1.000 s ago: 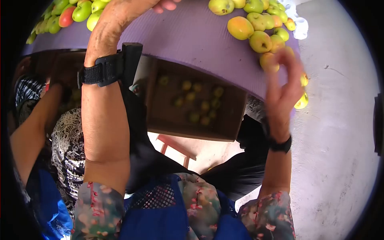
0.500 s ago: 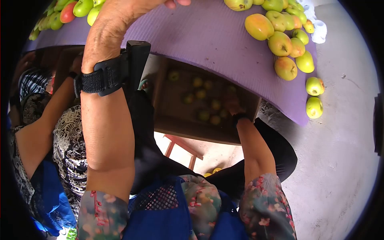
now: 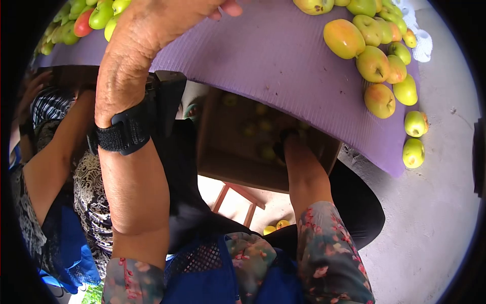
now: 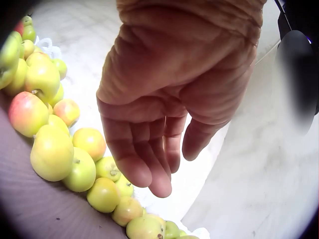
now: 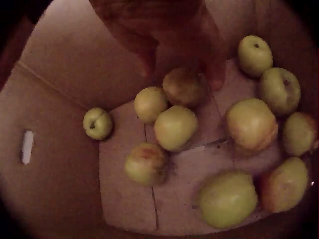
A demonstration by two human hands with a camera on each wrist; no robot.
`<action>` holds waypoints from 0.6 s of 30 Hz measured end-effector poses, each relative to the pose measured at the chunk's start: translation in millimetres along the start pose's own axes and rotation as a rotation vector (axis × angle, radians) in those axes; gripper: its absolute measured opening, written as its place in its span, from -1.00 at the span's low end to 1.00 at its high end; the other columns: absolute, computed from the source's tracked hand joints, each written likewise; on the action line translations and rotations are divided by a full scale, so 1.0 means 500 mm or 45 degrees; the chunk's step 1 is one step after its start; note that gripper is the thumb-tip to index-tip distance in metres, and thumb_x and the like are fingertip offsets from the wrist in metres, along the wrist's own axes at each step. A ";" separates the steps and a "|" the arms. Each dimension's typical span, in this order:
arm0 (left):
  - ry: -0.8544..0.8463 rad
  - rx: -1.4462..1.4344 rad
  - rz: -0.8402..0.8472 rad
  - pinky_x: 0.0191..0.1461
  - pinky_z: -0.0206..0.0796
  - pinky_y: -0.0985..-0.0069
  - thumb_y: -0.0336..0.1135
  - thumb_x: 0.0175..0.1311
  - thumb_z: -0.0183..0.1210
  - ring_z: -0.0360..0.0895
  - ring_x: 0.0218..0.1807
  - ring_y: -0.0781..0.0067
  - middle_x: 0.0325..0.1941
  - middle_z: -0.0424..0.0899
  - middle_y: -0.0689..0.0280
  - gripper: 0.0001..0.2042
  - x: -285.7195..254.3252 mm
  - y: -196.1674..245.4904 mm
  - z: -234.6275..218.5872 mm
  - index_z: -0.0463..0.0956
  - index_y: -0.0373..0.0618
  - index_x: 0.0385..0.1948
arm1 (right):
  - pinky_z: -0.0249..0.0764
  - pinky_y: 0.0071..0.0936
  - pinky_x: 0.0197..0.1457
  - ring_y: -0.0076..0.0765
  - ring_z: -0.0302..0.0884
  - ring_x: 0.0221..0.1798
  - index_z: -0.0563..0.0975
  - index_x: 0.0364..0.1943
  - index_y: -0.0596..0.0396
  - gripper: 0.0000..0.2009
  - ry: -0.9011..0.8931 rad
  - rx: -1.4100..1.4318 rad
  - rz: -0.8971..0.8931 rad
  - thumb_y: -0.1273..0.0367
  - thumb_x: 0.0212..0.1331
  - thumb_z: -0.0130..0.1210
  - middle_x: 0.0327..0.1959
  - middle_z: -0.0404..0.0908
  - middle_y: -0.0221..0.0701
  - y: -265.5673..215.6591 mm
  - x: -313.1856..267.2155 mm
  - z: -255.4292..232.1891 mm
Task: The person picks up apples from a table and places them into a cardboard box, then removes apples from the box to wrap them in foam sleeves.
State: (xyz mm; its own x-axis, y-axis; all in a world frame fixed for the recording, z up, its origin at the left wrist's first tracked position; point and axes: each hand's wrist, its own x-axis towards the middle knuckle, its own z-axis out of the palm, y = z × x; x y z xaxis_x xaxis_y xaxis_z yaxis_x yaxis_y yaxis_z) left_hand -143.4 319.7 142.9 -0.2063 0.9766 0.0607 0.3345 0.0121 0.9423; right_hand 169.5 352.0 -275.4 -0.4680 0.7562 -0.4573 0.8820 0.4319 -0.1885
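Note:
My right hand (image 5: 169, 30) reaches down into a cardboard box (image 5: 55, 149) under the table edge. Its thumb and fingers are spread above a shaded apple (image 5: 184, 87), one fingertip on either side of it. Several yellow-green apples lie on the box floor around it, among them a large apple (image 5: 228, 199). In the head view the dark box hides most of that hand. My left hand (image 4: 174, 89) hangs over the table with loosely bent fingers and holds nothing. Beside it runs a row of yellow-green apples (image 4: 52, 152), some blushed red.
A purple ribbed cover (image 3: 253, 55) lies on the table. Green apples (image 3: 101, 15) are heaped at its far left, and two apples sit at the right edge, including a green apple (image 3: 413, 153). Another person's arm (image 3: 55, 137) reaches under the table at left. A wooden stool (image 3: 243, 195) stands below.
My right hand has gone from the apples at the table's right side down into the box. The left hand stays over the table; the head view has shifted slightly.

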 end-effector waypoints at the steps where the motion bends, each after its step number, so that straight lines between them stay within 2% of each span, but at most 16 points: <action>1: 0.002 0.021 -0.037 -0.33 0.39 0.71 -0.32 0.37 0.13 0.50 -0.44 0.72 -0.46 0.58 0.45 -0.84 0.001 0.006 0.001 0.58 -0.22 -0.22 | 0.50 -0.19 0.17 -0.14 0.48 0.19 0.52 0.05 0.07 -0.68 0.001 0.009 0.003 0.28 0.26 0.02 0.08 0.55 -0.19 0.004 0.005 0.005; 4: -0.112 -0.158 0.125 -0.26 0.42 0.69 -0.33 0.38 0.13 0.48 -0.38 0.70 -0.44 0.55 0.44 -0.82 -0.001 -0.014 -0.003 0.57 -0.25 -0.18 | 0.50 -0.19 0.17 -0.15 0.48 0.18 0.52 0.05 0.08 -0.68 0.004 0.033 0.005 0.29 0.26 0.03 0.08 0.55 -0.21 0.014 0.015 0.014; 8: -0.020 -0.056 -0.096 -0.22 0.43 0.67 -0.34 0.38 0.13 0.48 -0.34 0.67 -0.41 0.55 0.44 -0.83 -0.001 0.000 0.010 0.57 -0.26 -0.17 | 0.50 -0.19 0.17 -0.18 0.49 0.18 0.51 0.05 0.08 -0.68 0.013 0.103 0.015 0.30 0.25 0.05 0.08 0.55 -0.22 0.038 0.024 0.031; 12: -0.017 -0.062 -0.012 -0.23 0.42 0.66 -0.35 0.38 0.12 0.48 -0.34 0.67 -0.39 0.56 0.44 -0.84 0.000 -0.004 0.002 0.57 -0.24 -0.17 | 0.51 -0.18 0.17 -0.20 0.49 0.18 0.51 0.05 0.08 -0.68 0.039 0.335 0.008 0.32 0.24 0.07 0.08 0.55 -0.24 0.047 0.005 0.035; 15: -0.060 -0.100 0.074 -0.24 0.41 0.67 -0.34 0.38 0.12 0.49 -0.34 0.67 -0.39 0.56 0.44 -0.84 -0.002 -0.002 -0.009 0.57 -0.23 -0.18 | 0.51 -0.18 0.17 -0.21 0.49 0.17 0.51 0.05 0.09 -0.68 0.040 0.832 -0.006 0.33 0.24 0.08 0.08 0.55 -0.26 0.047 -0.031 0.019; 18: -0.012 -0.018 0.032 -0.25 0.40 0.68 -0.33 0.38 0.12 0.48 -0.36 0.67 -0.40 0.55 0.45 -0.85 0.004 -0.013 -0.023 0.56 -0.21 -0.20 | 0.52 -0.18 0.18 -0.23 0.49 0.17 0.50 0.06 0.09 -0.68 -0.051 1.435 0.017 0.33 0.24 0.10 0.08 0.55 -0.27 0.037 -0.080 -0.013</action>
State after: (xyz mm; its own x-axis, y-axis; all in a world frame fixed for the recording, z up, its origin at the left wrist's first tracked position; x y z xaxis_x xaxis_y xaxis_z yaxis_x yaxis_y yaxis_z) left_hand -156.8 319.3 140.5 -0.1895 0.9785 0.0814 0.3267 -0.0153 0.9450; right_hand 204.2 333.0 -255.0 -0.4739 0.7322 -0.4892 0.4429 -0.2819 -0.8511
